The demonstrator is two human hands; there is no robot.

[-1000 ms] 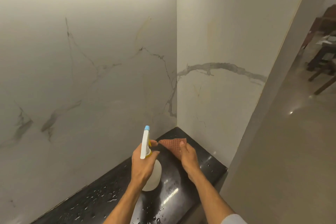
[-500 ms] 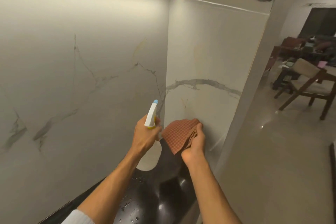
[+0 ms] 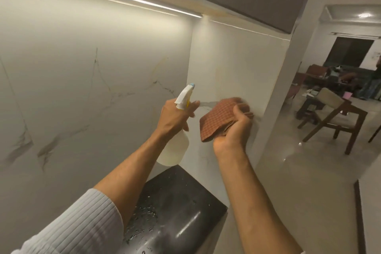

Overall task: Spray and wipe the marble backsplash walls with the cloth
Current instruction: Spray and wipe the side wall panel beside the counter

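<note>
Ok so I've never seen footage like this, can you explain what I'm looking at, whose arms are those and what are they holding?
There is no machine: a person wears a camera on the head, looking forward and down, so the arms are their own. The left hand holds a white spray bottle, nozzle toward the corner of the marble walls. The right hand grips a folded reddish cloth against the side wall. Below is a black counter with water drops. A chair stands in the room to the right.
</note>
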